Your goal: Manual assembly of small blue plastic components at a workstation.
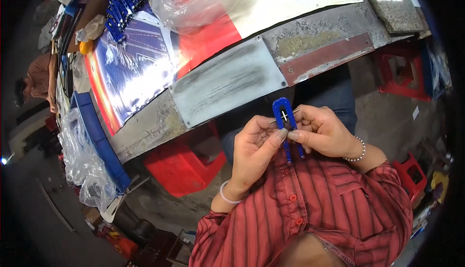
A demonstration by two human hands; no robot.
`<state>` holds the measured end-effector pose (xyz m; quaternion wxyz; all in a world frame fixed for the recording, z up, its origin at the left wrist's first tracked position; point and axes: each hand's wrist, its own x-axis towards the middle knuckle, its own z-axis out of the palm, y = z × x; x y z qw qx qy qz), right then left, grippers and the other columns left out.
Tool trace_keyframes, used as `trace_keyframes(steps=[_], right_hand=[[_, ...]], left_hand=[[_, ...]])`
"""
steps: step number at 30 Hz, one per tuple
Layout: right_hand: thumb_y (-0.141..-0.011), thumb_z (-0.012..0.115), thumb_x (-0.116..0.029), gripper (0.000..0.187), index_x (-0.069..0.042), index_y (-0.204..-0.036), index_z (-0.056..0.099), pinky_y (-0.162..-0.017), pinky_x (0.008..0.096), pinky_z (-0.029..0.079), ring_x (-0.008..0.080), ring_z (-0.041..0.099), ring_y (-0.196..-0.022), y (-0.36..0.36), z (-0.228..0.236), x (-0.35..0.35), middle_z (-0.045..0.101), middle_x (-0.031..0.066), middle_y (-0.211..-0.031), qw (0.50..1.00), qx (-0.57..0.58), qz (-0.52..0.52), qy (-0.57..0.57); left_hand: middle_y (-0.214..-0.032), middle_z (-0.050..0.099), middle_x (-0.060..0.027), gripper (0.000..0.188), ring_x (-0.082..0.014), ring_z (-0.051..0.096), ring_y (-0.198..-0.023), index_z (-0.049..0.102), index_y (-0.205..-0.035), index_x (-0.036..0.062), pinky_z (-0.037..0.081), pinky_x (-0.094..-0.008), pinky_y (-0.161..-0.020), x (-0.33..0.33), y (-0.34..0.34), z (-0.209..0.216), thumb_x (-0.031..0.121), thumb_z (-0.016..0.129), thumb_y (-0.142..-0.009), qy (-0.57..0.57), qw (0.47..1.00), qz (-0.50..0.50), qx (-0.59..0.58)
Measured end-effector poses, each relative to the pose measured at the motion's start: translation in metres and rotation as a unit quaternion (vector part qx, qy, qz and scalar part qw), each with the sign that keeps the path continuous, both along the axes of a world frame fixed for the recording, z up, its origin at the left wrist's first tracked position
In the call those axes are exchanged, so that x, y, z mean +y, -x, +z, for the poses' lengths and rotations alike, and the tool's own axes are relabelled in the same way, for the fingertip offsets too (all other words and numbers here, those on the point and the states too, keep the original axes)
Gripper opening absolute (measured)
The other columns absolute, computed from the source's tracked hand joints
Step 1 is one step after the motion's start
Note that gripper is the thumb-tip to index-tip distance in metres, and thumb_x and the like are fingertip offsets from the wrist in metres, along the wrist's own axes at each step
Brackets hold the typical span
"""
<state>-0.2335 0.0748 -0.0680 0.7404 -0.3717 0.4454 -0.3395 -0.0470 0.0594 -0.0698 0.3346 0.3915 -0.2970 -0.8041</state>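
Note:
In front of my chest I hold a blue U-shaped piece (280, 103), its rounded end up and its two legs pointing down. A small silvery cross-shaped part (284, 115) shows in the gap between the legs. My left hand (252, 146) is closed on the piece from the left, thumb pressed on its middle. From the right, my right hand (323, 129) pinches it, and the two thumb tips nearly meet. A thin metal pin (297, 110) sticks out sideways by my right fingers. What the other fingertips do behind the piece is hidden.
A worn metal plate (227, 80) lies on the bench edge. Beyond are a glossy poster (140, 68), a clear plastic bag (181, 13) and a pile of similar blue pieces (118, 13). Red stools (186, 165) stand below; a blue tray (99, 136) is at left. Another person (41, 76) is far left.

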Motion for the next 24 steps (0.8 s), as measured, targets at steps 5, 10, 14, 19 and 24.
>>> trace_keyframes(steps=[5,10,14,19,24], right_hand=[[-0.086,0.063,-0.011,0.017,0.001,-0.095,0.056,-0.048,0.0176,0.037,0.0000,0.046,-0.055,-0.013,-0.009,0.003,0.053,-0.0027,-0.063,0.998,-0.013,-0.059,0.026],[-0.080,0.070,-0.013,0.014,-0.003,-0.085,0.062,-0.048,0.0216,0.035,0.0014,0.041,-0.055,-0.018,-0.003,0.001,0.051,-0.0053,-0.061,0.993,0.060,0.101,0.005],[-0.079,0.071,-0.014,0.015,-0.003,-0.078,0.061,-0.048,0.0242,0.036,0.0055,0.046,-0.052,-0.020,-0.010,0.003,0.053,0.0010,-0.058,0.989,0.070,0.112,0.073],[-0.077,0.073,-0.013,0.018,-0.003,-0.074,0.059,-0.049,0.0257,0.039,0.0101,0.053,-0.053,-0.022,-0.016,0.009,0.057,0.0051,-0.060,0.981,0.070,0.127,0.132],[-0.077,0.074,-0.012,0.018,-0.003,-0.073,0.058,-0.050,0.0258,0.040,0.0100,0.053,-0.053,-0.026,-0.012,0.011,0.057,0.0032,-0.060,0.987,0.040,0.127,0.089]], left_hand=[[-0.095,0.061,-0.0075,0.016,-0.0089,0.057,-0.084,0.050,-0.104,-0.0026,0.046,-0.0215,-0.074,-0.001,-0.003,-0.003,-0.001,0.055,-0.089,-0.002,1.000,0.009,-0.018],[-0.095,0.060,-0.0084,0.025,-0.0099,0.057,-0.081,0.047,-0.113,-0.0033,0.046,-0.0225,-0.071,-0.003,0.001,-0.002,-0.003,0.053,-0.089,0.057,0.994,0.083,-0.039],[-0.093,0.059,-0.0073,0.028,-0.0101,0.057,-0.080,0.049,-0.115,-0.0041,0.046,-0.0219,-0.069,-0.011,0.003,0.015,-0.001,0.055,-0.088,0.037,0.997,0.053,-0.048],[-0.080,0.060,-0.0030,0.017,-0.0068,0.055,-0.064,0.055,-0.101,-0.0025,0.044,-0.0205,-0.056,-0.007,-0.008,0.001,0.009,0.058,-0.089,0.214,0.961,-0.022,-0.174],[-0.071,0.056,-0.0027,0.015,-0.0058,0.051,-0.058,0.056,-0.088,-0.0016,0.040,-0.0214,-0.050,-0.011,-0.001,-0.001,0.013,0.059,-0.089,0.224,0.961,0.009,-0.163]])
